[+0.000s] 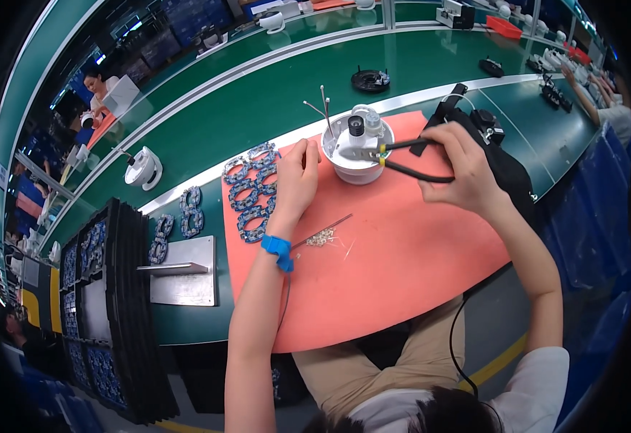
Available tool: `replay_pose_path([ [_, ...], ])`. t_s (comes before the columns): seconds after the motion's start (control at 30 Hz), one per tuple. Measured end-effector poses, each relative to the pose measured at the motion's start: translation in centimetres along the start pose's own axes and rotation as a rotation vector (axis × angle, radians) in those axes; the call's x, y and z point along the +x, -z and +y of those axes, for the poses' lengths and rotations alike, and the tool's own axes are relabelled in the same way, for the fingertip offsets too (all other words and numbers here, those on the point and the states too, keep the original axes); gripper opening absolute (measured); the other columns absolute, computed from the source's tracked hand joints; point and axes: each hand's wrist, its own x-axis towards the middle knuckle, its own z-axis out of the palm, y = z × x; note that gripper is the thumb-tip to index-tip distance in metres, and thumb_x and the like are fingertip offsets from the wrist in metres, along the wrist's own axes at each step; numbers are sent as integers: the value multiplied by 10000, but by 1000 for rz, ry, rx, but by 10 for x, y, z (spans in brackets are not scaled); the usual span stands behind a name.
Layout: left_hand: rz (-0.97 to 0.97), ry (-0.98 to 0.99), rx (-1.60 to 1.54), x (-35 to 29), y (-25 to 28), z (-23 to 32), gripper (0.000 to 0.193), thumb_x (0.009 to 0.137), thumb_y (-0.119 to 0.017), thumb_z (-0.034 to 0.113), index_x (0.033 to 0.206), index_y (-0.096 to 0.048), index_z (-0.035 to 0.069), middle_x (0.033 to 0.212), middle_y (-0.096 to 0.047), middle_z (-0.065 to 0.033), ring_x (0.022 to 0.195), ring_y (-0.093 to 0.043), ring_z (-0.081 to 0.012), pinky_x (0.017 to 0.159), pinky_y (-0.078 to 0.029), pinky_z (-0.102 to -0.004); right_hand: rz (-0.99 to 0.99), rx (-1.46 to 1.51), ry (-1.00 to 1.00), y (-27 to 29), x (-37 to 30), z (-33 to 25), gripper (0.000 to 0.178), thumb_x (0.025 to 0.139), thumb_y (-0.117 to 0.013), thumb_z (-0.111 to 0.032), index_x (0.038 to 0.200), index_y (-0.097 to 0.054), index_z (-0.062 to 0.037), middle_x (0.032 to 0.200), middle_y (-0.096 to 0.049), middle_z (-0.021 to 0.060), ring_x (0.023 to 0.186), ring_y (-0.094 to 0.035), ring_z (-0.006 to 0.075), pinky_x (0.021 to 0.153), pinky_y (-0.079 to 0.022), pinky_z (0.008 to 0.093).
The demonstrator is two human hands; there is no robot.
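Note:
A white round camera housing [359, 173] stands upright on the orange-red mat [395, 267], with a black lens [356, 126] and a clear round part showing inside. Thin cables [325, 108] stick up from its far left side. My right hand [467, 169] is closed round the handles of pliers [409, 172], black with yellow, whose jaws reach into the housing. My left hand [299, 173] is closed just left of the housing's rim; whatever its fingers may pinch is hidden. A blue wrist strap [278, 252] is on my left wrist.
Blue ring-shaped circuit boards [243, 195] lie at the mat's left. Small whitish bits [321, 237] are piled mid-mat. A metal plate [186, 285] and black trays [124, 303] stand left; a black bag-like item [499, 169] lies right. Beyond, the green line carries another housing [142, 169].

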Motion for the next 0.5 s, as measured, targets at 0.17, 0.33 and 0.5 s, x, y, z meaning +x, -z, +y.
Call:
replay_pose_path([
  [0.17,9,-17,-7,-2,1,2,327,994,-448,208,776,-481,-33,581,-481,-109,514,-419,-160,487,-337,-334,-24,-160,137,-15,27,-1,643,573,-781,-149,1135,-516,17,1038,-537,144,915,-538,303,812,-494,370],
  [0.33,14,-20,0,-2,1,2,317,991,-446,198,774,-475,-31,582,-470,-119,506,-420,-174,483,-331,-349,-83,-240,174,-21,39,-7,663,560,-788,-152,1123,-514,68,1053,-534,141,925,-530,284,838,-485,359],
  [0.5,31,-42,6,-2,1,5,301,984,-454,179,772,-469,-33,588,-476,-140,501,-429,-205,485,-339,-363,-118,-277,185,-20,47,-12,672,565,-795,-155,1129,-514,77,1029,-523,127,923,-519,266,838,-481,353],
])
